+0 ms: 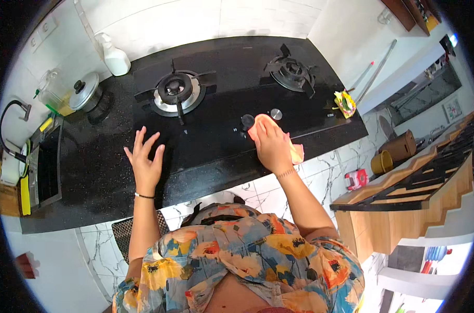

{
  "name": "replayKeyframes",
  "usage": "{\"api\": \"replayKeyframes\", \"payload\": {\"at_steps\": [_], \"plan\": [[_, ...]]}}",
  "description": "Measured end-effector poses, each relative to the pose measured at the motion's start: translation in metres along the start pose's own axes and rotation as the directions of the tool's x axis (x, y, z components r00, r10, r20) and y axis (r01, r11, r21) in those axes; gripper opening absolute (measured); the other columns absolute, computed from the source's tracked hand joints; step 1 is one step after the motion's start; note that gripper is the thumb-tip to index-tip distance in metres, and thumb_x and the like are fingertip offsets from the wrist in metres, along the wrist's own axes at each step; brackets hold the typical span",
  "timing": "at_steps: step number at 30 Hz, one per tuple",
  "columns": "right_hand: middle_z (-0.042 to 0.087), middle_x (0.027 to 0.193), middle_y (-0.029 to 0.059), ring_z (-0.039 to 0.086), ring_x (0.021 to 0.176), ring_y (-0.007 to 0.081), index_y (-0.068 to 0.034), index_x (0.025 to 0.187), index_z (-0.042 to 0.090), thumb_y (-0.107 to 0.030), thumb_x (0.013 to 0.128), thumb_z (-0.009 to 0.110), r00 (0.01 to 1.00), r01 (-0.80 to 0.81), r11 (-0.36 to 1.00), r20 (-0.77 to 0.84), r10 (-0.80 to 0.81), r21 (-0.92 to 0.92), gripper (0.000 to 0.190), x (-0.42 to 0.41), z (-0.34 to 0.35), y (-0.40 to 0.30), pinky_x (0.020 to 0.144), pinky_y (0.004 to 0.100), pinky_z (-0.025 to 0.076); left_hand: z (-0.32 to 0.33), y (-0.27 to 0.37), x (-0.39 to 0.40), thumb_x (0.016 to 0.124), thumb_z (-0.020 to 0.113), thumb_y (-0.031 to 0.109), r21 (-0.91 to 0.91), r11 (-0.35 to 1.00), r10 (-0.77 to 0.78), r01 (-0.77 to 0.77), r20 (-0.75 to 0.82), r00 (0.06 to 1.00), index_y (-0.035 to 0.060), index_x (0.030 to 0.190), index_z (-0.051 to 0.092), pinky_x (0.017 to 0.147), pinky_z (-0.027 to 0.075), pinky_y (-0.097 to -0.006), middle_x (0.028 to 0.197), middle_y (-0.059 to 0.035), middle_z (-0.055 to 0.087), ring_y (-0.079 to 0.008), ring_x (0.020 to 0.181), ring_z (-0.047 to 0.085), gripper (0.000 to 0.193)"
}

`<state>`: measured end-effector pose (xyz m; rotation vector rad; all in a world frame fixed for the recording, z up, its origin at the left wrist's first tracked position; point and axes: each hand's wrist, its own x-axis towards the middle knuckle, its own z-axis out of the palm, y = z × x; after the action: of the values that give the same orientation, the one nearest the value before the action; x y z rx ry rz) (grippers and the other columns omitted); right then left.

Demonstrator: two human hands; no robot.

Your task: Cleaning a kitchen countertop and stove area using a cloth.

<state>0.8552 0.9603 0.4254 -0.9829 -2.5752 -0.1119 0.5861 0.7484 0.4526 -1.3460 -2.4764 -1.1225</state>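
Observation:
My right hand (pixel 273 147) presses an orange cloth (pixel 297 153) flat against the black glass gas hob (pixel 221 129), close to its front edge. Just beyond the fingers are a black control knob (pixel 247 122) and a silver control knob (pixel 276 114). With fingers spread, my left hand (pixel 146 159) hovers over the counter at the hob's front left and holds nothing. Past it stands the left burner (pixel 175 89) with its black pan supports. A second burner (pixel 295 71) sits at the back right.
A white spray bottle (pixel 115 56) stands against the tiled wall. Left of the hob are a lidded pot (pixel 86 96), a clear plastic jug (pixel 53 92) and a sink (pixel 49 168) with a black tap (pixel 14 103). A small flower offering (pixel 344 104) lies at the hob's right edge.

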Motion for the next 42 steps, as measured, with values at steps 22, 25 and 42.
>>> {"api": "replayKeyframes", "payload": {"at_steps": [22, 25, 42], "plan": [[0.060, 0.118, -0.0005, 0.056, 0.093, 0.0255, -0.018, 0.109, 0.063, -0.017, 0.077, 0.065, 0.977, 0.209, 0.950, -0.079, -0.196, 0.233, 0.032, -0.021, -0.021, 0.067, 0.075, 0.0401, 0.045, 0.038, 0.060, -0.053, 0.081, 0.068, 0.023, 0.054, 0.998, 0.024, -0.027, 0.062, 0.998, 0.0177, 0.127, 0.058, 0.109, -0.002, -0.0613, 0.150, -0.0109, 0.031, -0.0304, 0.142, 0.023, 0.047], [0.060, 0.119, -0.0028, 0.056, 0.096, 0.0246, -0.019, 0.104, 0.066, -0.016, 0.078, 0.066, 0.995, 0.098, 0.970, -0.011, -0.098, 0.224, 0.026, -0.017, -0.020, 0.118, 0.077, 0.0407, 0.043, 0.055, 0.075, -0.057, 0.081, 0.068, 0.025, 0.081, 0.995, -0.058, 0.056, 0.021, 0.998, 0.0178, 0.131, 0.054, 0.108, -0.003, -0.0629, 0.152, -0.0120, 0.027, -0.0319, 0.143, 0.018, 0.053], [0.069, 0.101, 0.0106, 0.054, 0.112, 0.0237, -0.003, 0.090, 0.071, -0.019, 0.086, 0.048, 0.587, 0.220, 0.590, 0.378, -0.716, 0.777, 0.029, 0.166, 0.020, 0.100, 0.097, 0.0323, 0.039, 0.090, 0.083, -0.069, 0.083, 0.066, 0.027, 0.298, 0.905, -0.222, 0.304, -0.278, 0.935, 0.0177, 0.130, 0.055, 0.108, -0.002, -0.0632, 0.149, -0.0073, 0.035, -0.0298, 0.142, 0.023, 0.048]]}}
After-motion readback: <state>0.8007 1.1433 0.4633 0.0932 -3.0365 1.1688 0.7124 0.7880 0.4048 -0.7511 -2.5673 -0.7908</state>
